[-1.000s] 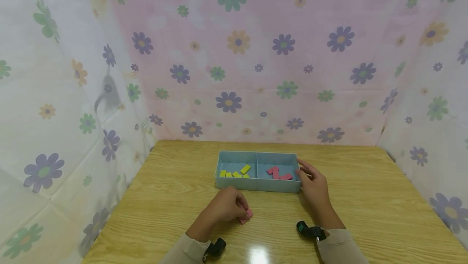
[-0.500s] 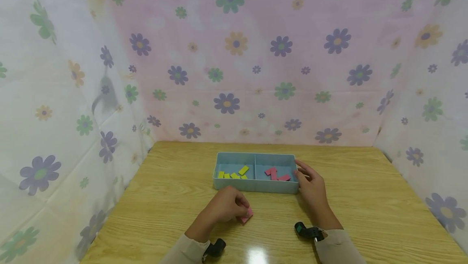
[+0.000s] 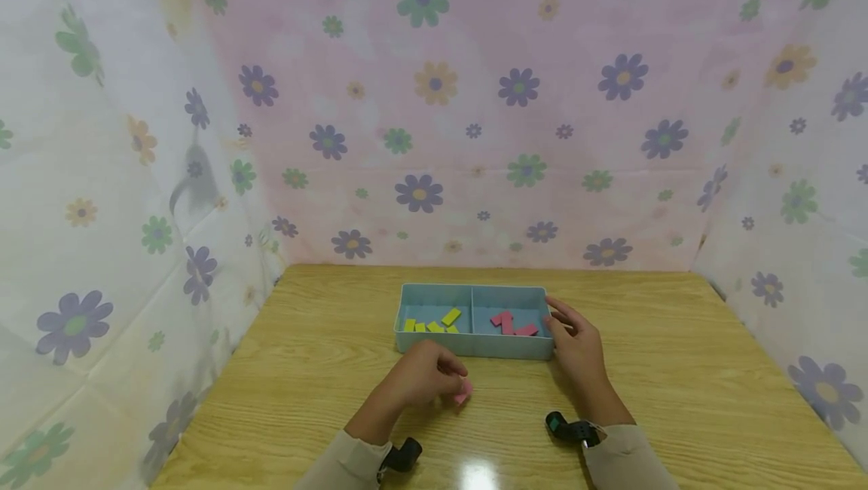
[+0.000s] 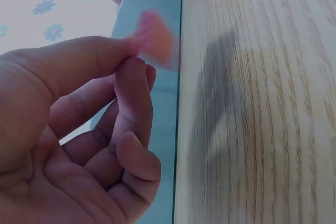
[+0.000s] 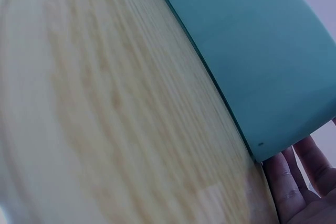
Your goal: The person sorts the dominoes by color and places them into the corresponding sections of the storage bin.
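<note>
Between the thumb and index finger of my left hand (image 3: 426, 375) is a small pink rectangular tile (image 3: 463, 392), blurred in the left wrist view, where its shadow falls on the table. This hand is in front of a light-blue two-compartment box (image 3: 475, 345). The right hand (image 3: 582, 347) holds the box's right end, with its thumb at the rim and its fingers against the end wall. Several yellow tiles (image 3: 450, 316) lie in the left compartment, and a few pink tiles (image 3: 507, 323) in the right one.
The box stands on a wood-grain table (image 3: 325, 369), towards its far side. Flower-patterned cloth (image 3: 434, 136) hangs at the back and on both sides. Black wrist-worn cameras (image 3: 403, 456) sit at the sleeve cuffs.
My left hand has shifted slightly right and forward, and the pink tile in its fingers has come up off the table. The right hand stays at the box's end.
</note>
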A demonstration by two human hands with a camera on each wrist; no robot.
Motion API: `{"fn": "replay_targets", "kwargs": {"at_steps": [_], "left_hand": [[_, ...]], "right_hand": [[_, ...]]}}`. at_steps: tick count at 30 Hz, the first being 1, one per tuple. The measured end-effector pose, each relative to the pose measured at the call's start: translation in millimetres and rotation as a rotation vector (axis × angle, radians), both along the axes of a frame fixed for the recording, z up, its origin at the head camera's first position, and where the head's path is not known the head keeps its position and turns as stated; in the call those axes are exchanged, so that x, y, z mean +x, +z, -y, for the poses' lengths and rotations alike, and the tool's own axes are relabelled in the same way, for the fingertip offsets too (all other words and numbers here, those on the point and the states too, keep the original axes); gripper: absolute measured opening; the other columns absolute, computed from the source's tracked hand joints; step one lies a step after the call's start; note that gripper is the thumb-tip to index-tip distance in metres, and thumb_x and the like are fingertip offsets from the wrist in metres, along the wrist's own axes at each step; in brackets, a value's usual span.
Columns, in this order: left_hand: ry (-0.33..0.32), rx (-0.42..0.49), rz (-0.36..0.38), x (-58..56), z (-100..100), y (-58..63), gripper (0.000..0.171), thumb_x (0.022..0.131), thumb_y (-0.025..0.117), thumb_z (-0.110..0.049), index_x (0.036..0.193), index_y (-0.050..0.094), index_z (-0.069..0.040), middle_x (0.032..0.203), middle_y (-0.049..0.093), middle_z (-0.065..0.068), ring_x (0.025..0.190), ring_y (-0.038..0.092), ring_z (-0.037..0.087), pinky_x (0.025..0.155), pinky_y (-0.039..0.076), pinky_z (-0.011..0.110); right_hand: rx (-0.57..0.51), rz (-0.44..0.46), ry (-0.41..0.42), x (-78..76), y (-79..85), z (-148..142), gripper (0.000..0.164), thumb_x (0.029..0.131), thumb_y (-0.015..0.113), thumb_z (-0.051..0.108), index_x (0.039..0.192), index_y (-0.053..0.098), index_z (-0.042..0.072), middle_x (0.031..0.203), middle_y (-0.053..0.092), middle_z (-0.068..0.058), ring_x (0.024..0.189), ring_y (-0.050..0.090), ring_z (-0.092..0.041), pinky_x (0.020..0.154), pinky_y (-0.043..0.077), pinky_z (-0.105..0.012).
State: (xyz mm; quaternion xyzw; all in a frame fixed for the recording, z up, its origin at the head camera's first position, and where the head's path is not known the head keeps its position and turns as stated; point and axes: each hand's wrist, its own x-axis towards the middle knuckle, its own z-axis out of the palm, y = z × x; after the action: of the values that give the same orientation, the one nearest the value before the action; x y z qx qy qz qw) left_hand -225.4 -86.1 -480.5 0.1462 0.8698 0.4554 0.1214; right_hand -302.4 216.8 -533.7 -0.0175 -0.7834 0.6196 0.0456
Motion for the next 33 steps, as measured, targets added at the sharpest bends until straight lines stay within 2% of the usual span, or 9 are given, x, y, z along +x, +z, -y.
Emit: {"fn": "replay_targets", "kwargs": {"at_steps": [5,8,15,23,28,33], "left_hand": [[0.008,-0.043,-0.025,-2.1,-2,-2.1,0.009,0.084,0.08,-0.007,0.092,0.083,-0.01,0.086,0.075,-0.008,0.081,0.063,0.006,0.069,0.054,0.026],[0.009,-0.085,-0.045,-1.6,-5,-3.5,0.012,0.078,0.086,-0.008,0.09,0.082,-0.009,0.081,0.072,-0.007,0.076,0.06,0.006,0.066,0.052,0.025],[-0.037,-0.127,-0.012,2.5,-10,-8.2,0.025,0.069,0.093,-0.008,0.09,0.08,-0.008,0.069,0.066,-0.007,0.065,0.058,0.004,0.059,0.051,0.022],[-0.05,-0.139,0.01,4.4,-12,-9.2,0.023,0.069,0.094,-0.007,0.087,0.079,-0.012,0.073,0.066,-0.008,0.068,0.057,0.005,0.061,0.051,0.022],[-0.051,-0.102,-0.001,5.3,-13,-8.0,0.026,0.071,0.087,0.003,0.087,0.075,-0.015,0.078,0.068,-0.008,0.072,0.061,0.005,0.064,0.053,0.023],[-0.039,-0.06,-0.007,6.1,-14,-5.7,0.026,0.074,0.086,0.004,0.089,0.076,-0.015,0.079,0.069,-0.006,0.074,0.062,0.006,0.065,0.053,0.024]], "right_hand": [[0.012,-0.002,-0.003,0.7,1.4,0,0.043,0.105,0.059,0.039,0.148,0.058,0.033,0.147,0.057,-0.01,0.126,0.057,-0.025,0.081,0.053,-0.016],[0.011,-0.001,0.0,1.7,3.2,0,0.044,0.105,0.059,0.039,0.148,0.058,0.033,0.147,0.056,-0.011,0.127,0.057,-0.026,0.081,0.053,-0.016],[0.022,-0.015,-0.003,3.3,5.6,1,0.043,0.105,0.06,0.041,0.147,0.06,0.033,0.144,0.058,-0.011,0.122,0.059,-0.026,0.08,0.054,-0.017],[0.028,-0.005,-0.005,3.0,5.0,2,0.042,0.105,0.059,0.038,0.147,0.06,0.032,0.143,0.059,-0.012,0.123,0.059,-0.029,0.08,0.054,-0.017],[0.035,-0.01,-0.006,2.7,4.0,1,0.043,0.105,0.059,0.041,0.147,0.059,0.032,0.144,0.058,-0.012,0.123,0.059,-0.028,0.08,0.054,-0.017],[0.043,-0.022,-0.011,2.0,3.3,1,0.042,0.105,0.059,0.04,0.147,0.06,0.032,0.145,0.058,-0.012,0.124,0.059,-0.028,0.079,0.054,-0.016]]}}
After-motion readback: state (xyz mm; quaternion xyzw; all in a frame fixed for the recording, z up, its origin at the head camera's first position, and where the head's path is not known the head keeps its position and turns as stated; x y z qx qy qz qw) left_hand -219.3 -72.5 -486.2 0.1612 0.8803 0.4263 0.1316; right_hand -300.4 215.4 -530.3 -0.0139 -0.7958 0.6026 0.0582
